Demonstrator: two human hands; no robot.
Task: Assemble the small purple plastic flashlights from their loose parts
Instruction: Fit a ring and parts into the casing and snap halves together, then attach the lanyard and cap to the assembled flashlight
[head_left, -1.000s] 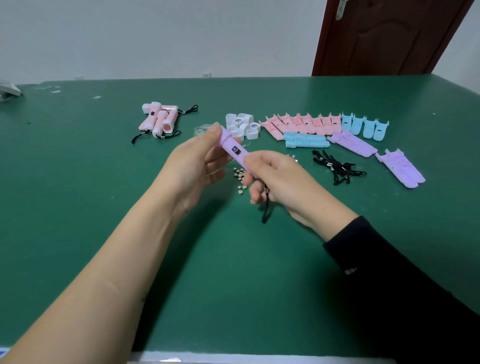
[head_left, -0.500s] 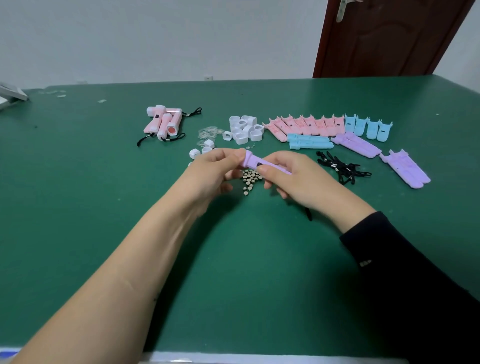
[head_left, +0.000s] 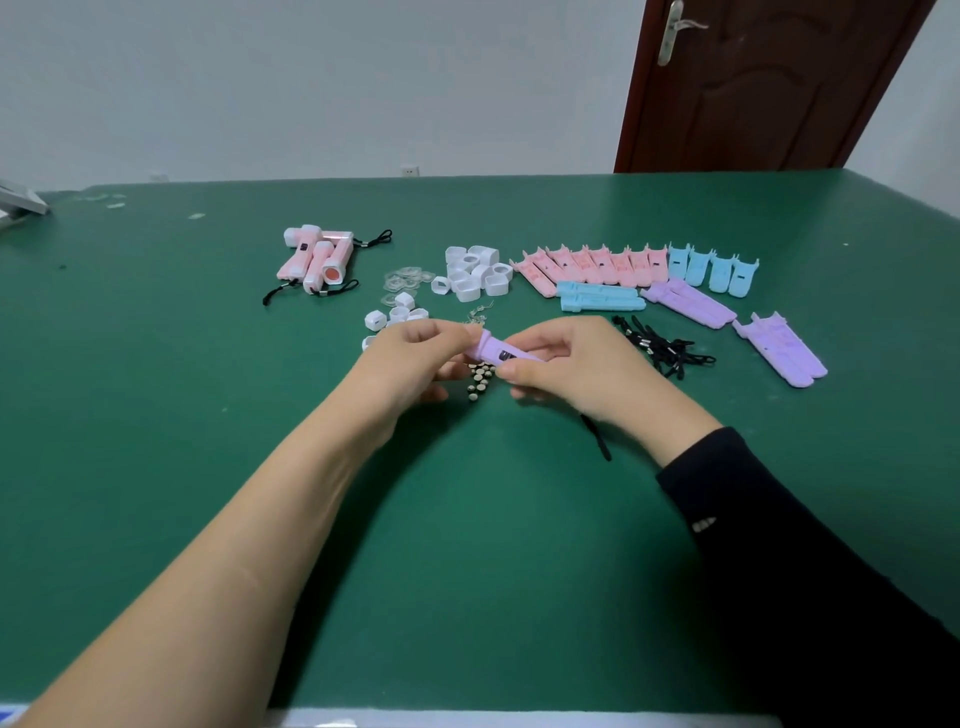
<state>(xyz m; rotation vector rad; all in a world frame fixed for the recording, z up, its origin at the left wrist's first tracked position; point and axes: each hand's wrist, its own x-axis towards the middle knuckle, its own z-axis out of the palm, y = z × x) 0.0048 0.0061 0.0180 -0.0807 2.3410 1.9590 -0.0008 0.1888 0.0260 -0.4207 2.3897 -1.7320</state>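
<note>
Here we hold the small purple plastic flashlight body (head_left: 493, 353) between both hands, our right hand (head_left: 566, 369) pinching its barrel and our left hand (head_left: 410, 358) pinching its head end. Directly under the fingers lies a heap of small round metal button cells (head_left: 480, 376). We judge a slip could drop the body among them and scatter them, or spring its halves apart. Its dark patch is too small to read, and no other writing shows.

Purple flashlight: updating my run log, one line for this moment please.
left hand: pinches purple flashlight end | right hand: grips its body | black strap: hangs below wrist
</note>
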